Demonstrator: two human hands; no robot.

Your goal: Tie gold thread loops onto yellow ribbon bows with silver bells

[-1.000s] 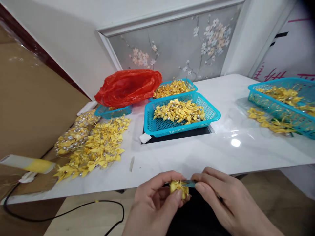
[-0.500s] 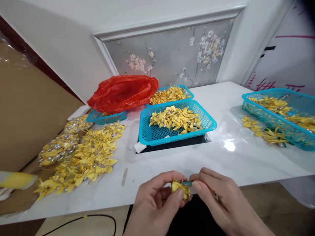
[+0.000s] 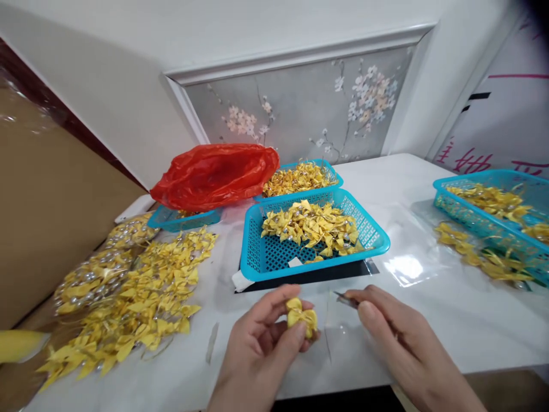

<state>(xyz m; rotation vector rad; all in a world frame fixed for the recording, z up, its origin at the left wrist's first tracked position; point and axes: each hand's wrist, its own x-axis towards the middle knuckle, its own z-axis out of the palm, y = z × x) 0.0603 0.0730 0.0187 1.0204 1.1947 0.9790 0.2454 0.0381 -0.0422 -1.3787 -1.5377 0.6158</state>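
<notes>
Yellow ribbon flower (image 3: 302,320) sits in the left hand (image 3: 259,346), above the near part of the white table (image 3: 360,366), nearer than the middle basket. Thumb presses its near face, fingers curl behind: a firm pinch. Right hand (image 3: 397,329), just to the right, grips a small pointed metal tool (image 3: 347,300) between thumb and forefinger, tip toward the flower but apart from it.

Handling, by judgement: very light, soft petals, easily creased; satiny sheen suggests some slip. Best held at the gathered middle, petal tips left free.

Surface: tabletop pale and glossy, with clear plastic film (image 3: 412,266) right of centre throwing back glare. Middle teal basket (image 3: 277,256), perforated, holds a heap of like flowers with pearly beads; another filled basket (image 3: 332,173) behind it, a third (image 3: 469,216) at far right. Red plastic bag (image 3: 214,177) far left. Loose pile of yellow flowers (image 3: 141,297) spreads along the left.

Room: grey blossom-painted panel (image 3: 295,109) in a white wall beyond; brown cardboard (image 3: 47,177) at left.
</notes>
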